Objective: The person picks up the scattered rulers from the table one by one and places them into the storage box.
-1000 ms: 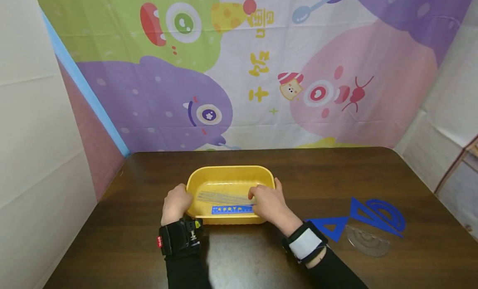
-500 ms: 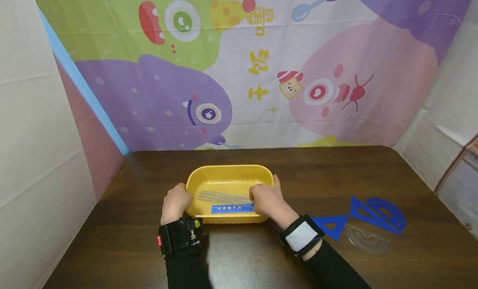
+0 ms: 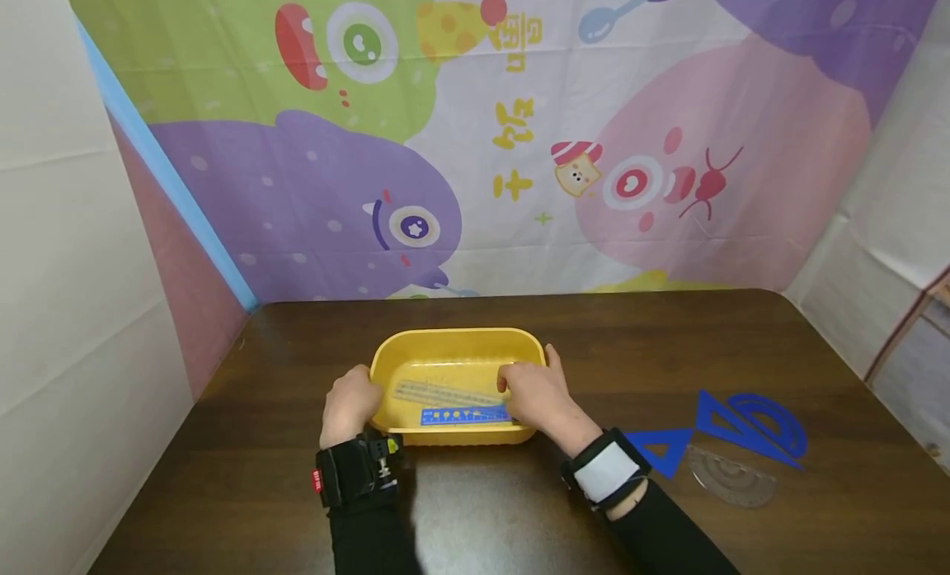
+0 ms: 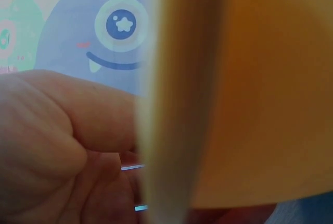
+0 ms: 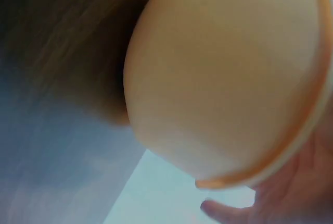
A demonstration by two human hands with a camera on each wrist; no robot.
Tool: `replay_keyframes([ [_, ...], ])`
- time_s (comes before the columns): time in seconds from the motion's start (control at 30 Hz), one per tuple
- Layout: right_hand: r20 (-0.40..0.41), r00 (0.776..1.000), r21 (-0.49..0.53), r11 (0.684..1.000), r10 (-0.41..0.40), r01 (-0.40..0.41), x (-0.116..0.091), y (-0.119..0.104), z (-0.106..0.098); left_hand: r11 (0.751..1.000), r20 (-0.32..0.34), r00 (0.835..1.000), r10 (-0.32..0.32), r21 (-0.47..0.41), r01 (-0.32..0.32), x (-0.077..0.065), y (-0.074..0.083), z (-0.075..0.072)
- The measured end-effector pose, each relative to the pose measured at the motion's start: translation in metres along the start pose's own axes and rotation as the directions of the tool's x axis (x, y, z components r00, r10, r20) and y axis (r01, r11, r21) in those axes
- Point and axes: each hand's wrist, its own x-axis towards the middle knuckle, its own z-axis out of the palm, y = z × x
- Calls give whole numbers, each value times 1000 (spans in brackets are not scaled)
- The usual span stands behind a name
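One ylw tub (image 3: 458,349), long axis L-R, L hand (image 3: 351,403), R hand (image 3: 540,398) at ends

The left hand (image 3: 350,402) grips the left end of the yellow tub (image 3: 460,437), its forearm (image 3: 367,532) reaching up from the tub's near side. The right hand (image 3: 538,396) bends over the tub's right end, one finger (image 3: 552,358) pointing toward its far side

Rulers (image 3: 463,415) in tub (image 3: 453,437) on table (image 3: 475,517); 2 set squares (image 3: 678,451), 2 protractors (image 3: 796,431) right of tub (curtain (image 3: 490,245) behind table).
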Motion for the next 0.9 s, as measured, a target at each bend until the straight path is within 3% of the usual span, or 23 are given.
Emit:
replay_keyframes([
  [0.2,-159,987,87,996,-21,35,-11,12,-7,1000,0,1000,0,-1,0,0,0,0],
  [0.33,-289,956,98,992,-49,80,-20,27,-15,1000,0,1000,-11,-5,11,0,1,0],
  [0.47,-365,930,111,990,-45,91,-28,47,-26,1000,2,1000,-17,-14,17,1,1,0],
  [0.6,-357,934,138,987,-23,77,-36,64,-36,1000,-1,1000,-13,-15,13,1,1,0],
  [0.9,-212,977,122,992,1,26,-53,87,-41,1000,5,1000,-21,-21,21,1,1,0],
])
